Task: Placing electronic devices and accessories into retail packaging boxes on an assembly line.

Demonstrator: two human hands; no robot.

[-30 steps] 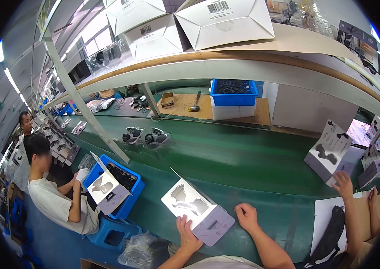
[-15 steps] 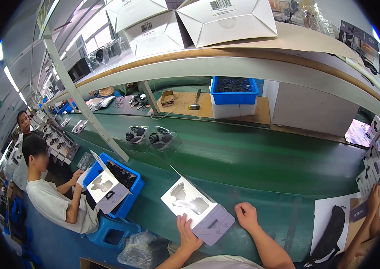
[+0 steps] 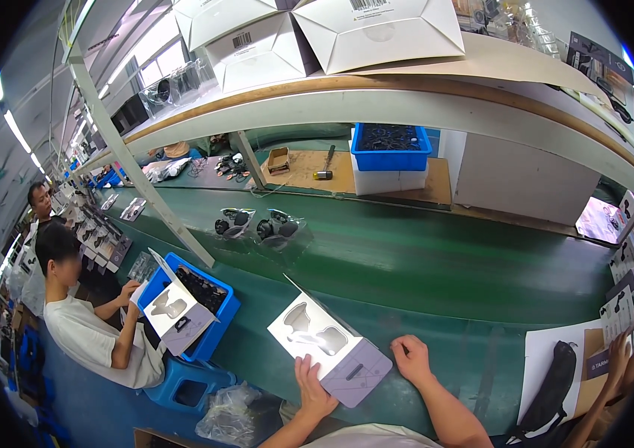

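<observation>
A white display box with two shaped cutouts in its face, a purple-grey panel and a raised flap stands tilted at the bench's near edge. My left hand holds its lower left edge, fingers spread over the front and the thumb partly hidden. To the right of the box, apart from it, my right hand rests on the green bench. Its fingers are loosely bent, with a gap to the thumb and nothing between them.
A green conveyor belt carries two clear packs with dark parts. On the left, a seated co-worker works beside a blue bin and a similar box. A black pouch lies near another person's hands. A shelf spans overhead.
The two clear packs have shifted slightly right along the belt. At the far right, the other person's hands and the printed card have moved down. Both my hands and my box stay put.
</observation>
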